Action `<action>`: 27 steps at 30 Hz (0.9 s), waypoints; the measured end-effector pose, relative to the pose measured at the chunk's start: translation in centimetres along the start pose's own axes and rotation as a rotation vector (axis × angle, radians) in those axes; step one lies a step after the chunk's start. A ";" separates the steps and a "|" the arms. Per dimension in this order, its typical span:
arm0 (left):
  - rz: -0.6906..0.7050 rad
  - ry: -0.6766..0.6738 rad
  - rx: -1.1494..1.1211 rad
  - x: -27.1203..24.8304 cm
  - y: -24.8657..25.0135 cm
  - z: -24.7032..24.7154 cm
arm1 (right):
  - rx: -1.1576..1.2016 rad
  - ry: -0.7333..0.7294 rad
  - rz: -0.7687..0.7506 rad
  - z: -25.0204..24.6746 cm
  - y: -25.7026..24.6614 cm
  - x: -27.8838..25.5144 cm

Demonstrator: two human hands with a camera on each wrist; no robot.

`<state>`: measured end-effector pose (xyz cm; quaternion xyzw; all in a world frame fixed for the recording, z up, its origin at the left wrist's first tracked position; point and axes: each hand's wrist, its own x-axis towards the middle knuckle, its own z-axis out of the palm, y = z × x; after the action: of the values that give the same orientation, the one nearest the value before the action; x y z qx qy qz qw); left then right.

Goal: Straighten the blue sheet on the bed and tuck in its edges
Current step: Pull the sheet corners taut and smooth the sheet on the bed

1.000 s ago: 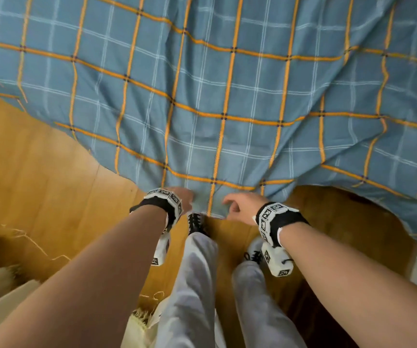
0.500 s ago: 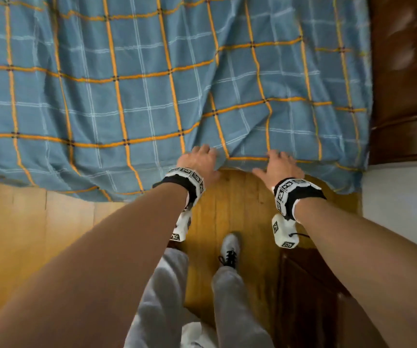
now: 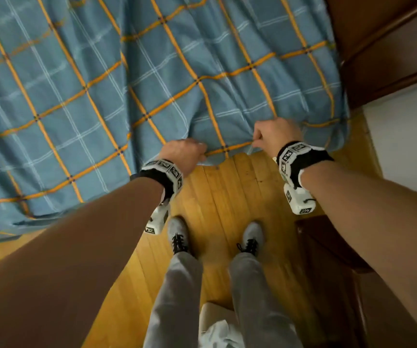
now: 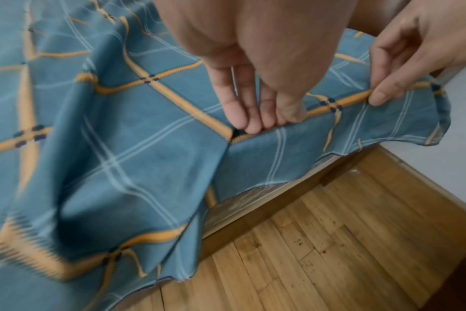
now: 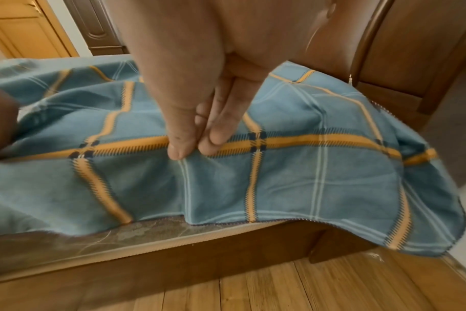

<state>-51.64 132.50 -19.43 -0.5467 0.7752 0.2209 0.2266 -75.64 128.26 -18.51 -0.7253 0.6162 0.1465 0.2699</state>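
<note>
The blue sheet [image 3: 152, 79], plaid with orange and white lines, lies wrinkled over the bed and hangs over its near side. My left hand [image 3: 197, 152] pinches a fold of it at the bed's edge, thumb against fingertips on an orange stripe [image 4: 264, 124]. A little to the right, near the sheet's corner, my right hand [image 3: 259, 141] pinches the same stripe between thumb and fingers [image 5: 193, 149]. The hem [image 5: 279, 218] hangs loose below my right hand, above the mattress side [image 5: 146, 237] and the wooden bed rail [image 5: 173, 271].
A dark wooden headboard [image 3: 390, 46] stands at the right end of the bed, with a white wall [image 3: 408, 146] beside it. A dark cabinet [image 3: 328, 259] is close to my right leg. My feet are on the plank floor [image 3: 227, 192].
Both hands have moved right along the bed's edge towards the headboard corner. Half a second ago they lay flat on the sheet; now each pinches the fabric.
</note>
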 end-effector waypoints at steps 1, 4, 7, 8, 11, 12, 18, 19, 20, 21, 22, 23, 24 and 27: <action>0.006 -0.010 0.009 -0.1 0.4 -0.5 | 0.004 -0.010 -0.004 -0.2 0.2 -0.3; -0.040 -0.052 0.003 0.0 2.4 -1.8 | -0.004 -0.069 0.010 -0.3 1.4 -0.9; -0.100 -0.019 -0.033 0.3 5.0 -2.7 | -0.125 -0.183 0.049 -0.6 3.9 -1.9; -0.111 -0.011 -0.045 0.5 5.9 -2.9 | -0.153 -0.234 0.083 -0.5 5.2 -2.5; -0.116 -0.047 -0.026 1.0 8.5 -3.6 | -0.211 -0.401 0.139 1.1 9.4 -4.6; -0.108 -0.062 -0.014 1.3 9.4 -3.8 | -0.218 -0.440 0.150 1.8 10.5 -5.3; -0.017 -0.180 -0.007 3.4 13.6 -6.3 | -0.051 -0.460 0.176 2.8 12.7 -7.2; -0.028 -0.156 -0.021 3.7 13.8 -7.0 | 0.000 -0.432 0.194 2.3 12.8 -7.1; -0.045 -0.125 -0.043 4.0 13.8 -7.8 | 0.033 -0.384 0.215 1.7 12.9 -6.8; -0.062 -0.092 -0.066 4.5 13.7 -8.6 | 0.040 -0.323 0.236 0.8 13.1 -6.5; -0.077 -0.060 -0.083 5.1 13.6 -9.4 | 0.040 -0.256 0.255 -0.2 13.3 -6.0; -0.091 -0.029 -0.086 5.7 13.2 -10.1 | 0.046 -0.197 0.272 -1.3 13.3 -5.3; -0.101 0.008 -0.081 6.4 12.8 -10.6 | 0.057 -0.147 0.293 -2.4 13.2 -4.4; -0.124 0.078 -0.088 9.0 11.4 -12.0 | 0.125 -0.056 0.356 -5.6 12.7 -1.2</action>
<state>-66.44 122.12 -14.06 -0.6111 0.7378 0.2188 0.1853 -88.93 124.83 -15.96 -0.5824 0.7349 0.1732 0.3013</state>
